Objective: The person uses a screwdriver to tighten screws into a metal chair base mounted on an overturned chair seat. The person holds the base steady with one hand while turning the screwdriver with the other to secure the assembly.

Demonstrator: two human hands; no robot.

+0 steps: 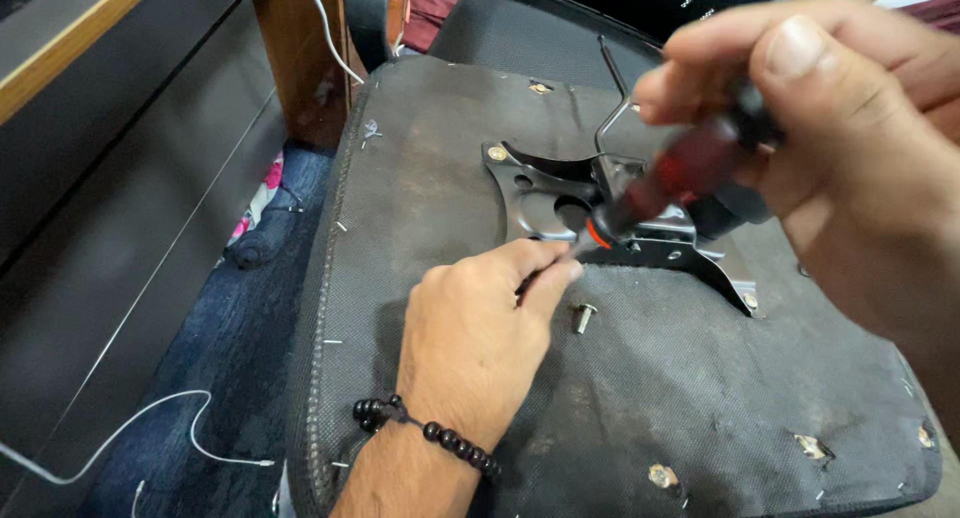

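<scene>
Right hand [840, 148] closed around the red screwdriver [680, 173] handle, left hand [480, 338] pinching its shaft near the tip, just above a loose bolt [583, 317] lying on the upturned seat [440, 178] beside the metal plate [545, 193].

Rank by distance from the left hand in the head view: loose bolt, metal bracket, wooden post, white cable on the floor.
From the left hand:
1. Loose bolt, just right of the fingers.
2. Metal bracket, just above.
3. White cable, far left, on the floor.
4. Wooden post, top left.
</scene>
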